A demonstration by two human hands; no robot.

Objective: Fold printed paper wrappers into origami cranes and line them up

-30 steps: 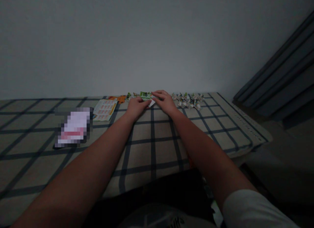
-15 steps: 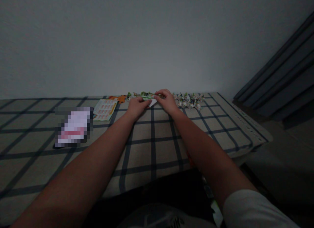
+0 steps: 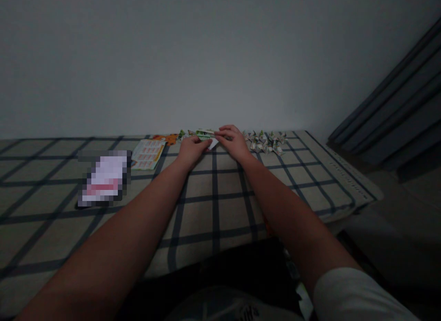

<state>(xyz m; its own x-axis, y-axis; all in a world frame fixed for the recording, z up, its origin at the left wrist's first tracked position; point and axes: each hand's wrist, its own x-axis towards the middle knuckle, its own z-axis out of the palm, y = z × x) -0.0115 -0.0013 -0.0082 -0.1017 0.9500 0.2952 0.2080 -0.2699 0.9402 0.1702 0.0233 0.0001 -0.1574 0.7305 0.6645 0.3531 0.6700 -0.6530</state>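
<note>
Between my two hands, near the wall side of the table, is a piece of printed green-and-white paper, partly folded, with a white flap towards me. My left hand pinches its left side with thumb and fingers. On the other side, my right hand has thumb and fingertips closed on the paper's right edge. Several small folded paper pieces lie just right of my right hand. More folded paper shows behind my left hand, partly hidden by it.
A printed sheet lies left of my left hand, with an orange item behind it. Nearer on the left is a pixelated phone-like object. A checked cloth covers the table. Dark curtains hang at the right.
The paper's far edge has lifted and tilted up, with my right fingers raised slightly along it. My left hand stays in nearly the same place.
</note>
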